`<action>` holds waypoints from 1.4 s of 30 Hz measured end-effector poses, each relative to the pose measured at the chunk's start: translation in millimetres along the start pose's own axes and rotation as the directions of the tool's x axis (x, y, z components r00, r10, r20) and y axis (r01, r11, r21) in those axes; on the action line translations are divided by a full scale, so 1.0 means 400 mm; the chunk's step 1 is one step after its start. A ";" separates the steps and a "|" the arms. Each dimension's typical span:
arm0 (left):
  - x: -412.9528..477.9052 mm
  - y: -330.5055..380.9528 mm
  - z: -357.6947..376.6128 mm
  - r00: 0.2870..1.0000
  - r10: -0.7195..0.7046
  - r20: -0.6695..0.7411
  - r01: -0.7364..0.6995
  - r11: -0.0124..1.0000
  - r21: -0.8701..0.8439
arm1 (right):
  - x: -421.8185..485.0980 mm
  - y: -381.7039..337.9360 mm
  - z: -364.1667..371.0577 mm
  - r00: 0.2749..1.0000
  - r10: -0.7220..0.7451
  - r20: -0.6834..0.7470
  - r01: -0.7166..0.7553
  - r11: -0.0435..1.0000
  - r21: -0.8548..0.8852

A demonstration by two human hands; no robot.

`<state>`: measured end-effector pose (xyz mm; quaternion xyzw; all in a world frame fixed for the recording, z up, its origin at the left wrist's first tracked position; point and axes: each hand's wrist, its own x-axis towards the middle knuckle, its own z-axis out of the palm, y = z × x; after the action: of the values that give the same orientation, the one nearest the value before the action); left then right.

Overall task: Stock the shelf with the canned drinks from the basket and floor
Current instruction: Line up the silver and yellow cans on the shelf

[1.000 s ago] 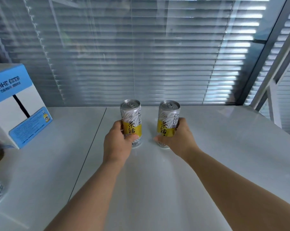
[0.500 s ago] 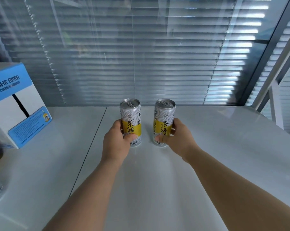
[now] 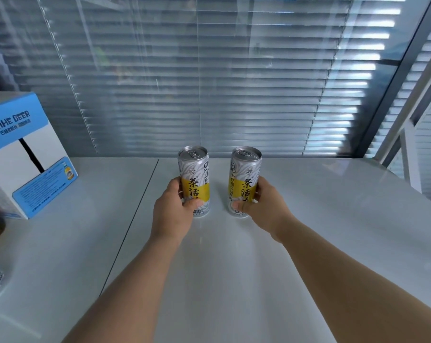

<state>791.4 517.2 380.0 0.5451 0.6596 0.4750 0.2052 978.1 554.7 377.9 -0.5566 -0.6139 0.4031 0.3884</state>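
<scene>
On shelf [image 3: 234, 280], upright: left tea can [image 3: 194, 174] gripped by left hand [image 3: 171, 216], right tea can [image 3: 244, 174] by right hand [image 3: 267, 210]; release pending.

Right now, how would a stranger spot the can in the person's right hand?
Start at the white shelf top in front of the window blinds, where two silver-and-yellow cans are held upright side by side. It is the right can, gripped by the right hand. Unlike the left can, its yellow band shows a column of small characters.

Both upright on the shelf [image 3: 321, 243]: left can [image 3: 193, 169] in left grip [image 3: 171, 215], right can [image 3: 245, 173] in right grip [image 3: 267, 210]
</scene>
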 end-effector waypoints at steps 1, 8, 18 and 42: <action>0.000 -0.001 0.000 1.000 0.000 0.000 0.000 1.000 -0.002 | 0.001 0.001 0.000 1.000 0.002 0.000 -0.002 1.000 -0.006; -0.002 -0.005 0.004 1.000 0.000 -0.009 0.000 1.000 -0.006 | -0.001 -0.003 0.001 1.000 0.011 0.010 -0.011 1.000 -0.017; -0.001 -0.010 0.005 1.000 -0.003 0.007 0.003 1.000 -0.009 | -0.010 -0.013 0.010 0.999 0.005 -0.046 -0.006 1.000 -0.024; -0.346 0.277 -0.024 0.984 -0.141 -0.111 0.123 0.980 -0.158 | -0.432 -0.134 -0.218 0.953 0.140 -0.269 -0.104 0.984 0.143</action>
<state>886.5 381.9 444.3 0.4530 0.6681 0.5410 0.2362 1052.7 385.2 455.3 -0.6186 -0.4906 0.3824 0.4800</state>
